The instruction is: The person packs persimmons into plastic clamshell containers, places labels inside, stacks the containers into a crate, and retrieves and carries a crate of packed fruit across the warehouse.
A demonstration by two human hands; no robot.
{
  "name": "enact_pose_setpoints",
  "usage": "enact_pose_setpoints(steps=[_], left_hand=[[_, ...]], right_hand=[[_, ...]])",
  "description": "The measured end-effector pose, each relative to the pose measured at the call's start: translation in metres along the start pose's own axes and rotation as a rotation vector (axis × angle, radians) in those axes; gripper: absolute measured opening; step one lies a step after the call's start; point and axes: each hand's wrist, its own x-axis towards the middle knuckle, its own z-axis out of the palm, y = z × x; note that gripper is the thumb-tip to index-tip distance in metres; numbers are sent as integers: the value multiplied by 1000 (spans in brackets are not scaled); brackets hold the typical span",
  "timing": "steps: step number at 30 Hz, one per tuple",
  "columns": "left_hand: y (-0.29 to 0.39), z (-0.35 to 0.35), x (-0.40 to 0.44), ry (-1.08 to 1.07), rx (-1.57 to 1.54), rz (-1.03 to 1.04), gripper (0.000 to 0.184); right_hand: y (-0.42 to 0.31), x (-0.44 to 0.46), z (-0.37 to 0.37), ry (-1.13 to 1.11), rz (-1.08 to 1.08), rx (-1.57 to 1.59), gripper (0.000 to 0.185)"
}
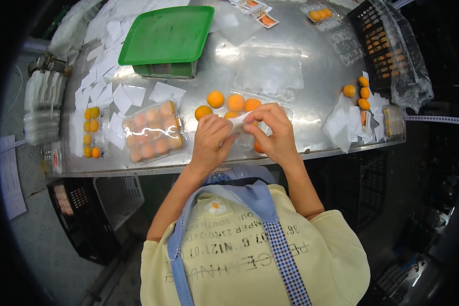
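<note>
Closest of all is a pale yellow cloth shirt (234, 262) with dark letters on it, under blue cloth straps (289, 260), one of them checked. The person in the shirt is at the near edge of a shiny grey metal counter (222, 69), and both arms reach over that edge.

The left hand (211, 136) has its grip pinched on a small, thin, white sheet (239, 121). The right hand (274, 133) is pinching the same sheet, so its grip is full too. The sheet is up between the two hands, by the middle of the near edge. Round orange fruits (215, 99) sit just past it, and I can see a bit of one under the right hand. The fingers hide some of them.

Left of the hands, by the near edge, is a clear plastic box (182, 145) packed with pinkish round fruits. Close to the near left corner is a clear plastic tray (103, 137) of little yellow-orange fruits. White paper squares (134, 95) lie about there. A flat green plastic lid (168, 35) is toward the far edge. A black plastic crate (361, 23) full of holes is by the right end.
</note>
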Motion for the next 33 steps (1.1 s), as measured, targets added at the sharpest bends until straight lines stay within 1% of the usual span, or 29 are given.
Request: enact_pose_setpoints(steps=[5,9,11,14,15,17,20,21,22,23,24,25,27,28,30,33], left_hand=[[13,-13,4,-68,-152,-148,22],[15,-14,5,-81,-465,-338,14],[15,-14,5,-65,-572,-440,15],[18,-16,4,-48,-565,-670,24],[16,-14,2,-19,-652,-698,25],[9,-5,-4,41,-825,-752,27],[4,-4,-9,-8,-634,-767,27],[-1,-1,-13,6,-663,-772,26],[-6,2,-18,7,-703,-769,25],[2,0,-13,32,-796,-865,24],[19,-2,-2,120,-788,-967,23],[-2,4,-16,89,-765,-945,21],[2,8,-12,189,-760,-1029,22],[-13,9,-22,92,-794,-1015,25],[6,4,-4,95,-756,-1011,19],[15,2,2,132,-790,-977,19]], right_hand=[[2,0,1,31,-130,-118,17],[9,-2,10,48,-300,-209,19],[11,-4,14,47,-319,-204,20],[9,-6,18,46,-303,-197,19],[8,-7,19,46,-290,-194,18],[6,-9,21,59,-253,-188,23],[9,-14,29,105,-260,-169,26],[14,-15,28,141,-275,-201,27],[15,-17,29,102,-260,-207,26],[14,-15,30,134,-281,-202,23],[19,-15,32,153,-318,-182,21],[11,-11,24,147,-341,-195,18],[10,-8,21,190,-361,-242,9],[6,-7,16,204,-345,-228,9],[1,-7,9,224,-327,-194,6],[3,-11,19,225,-321,-212,5]])
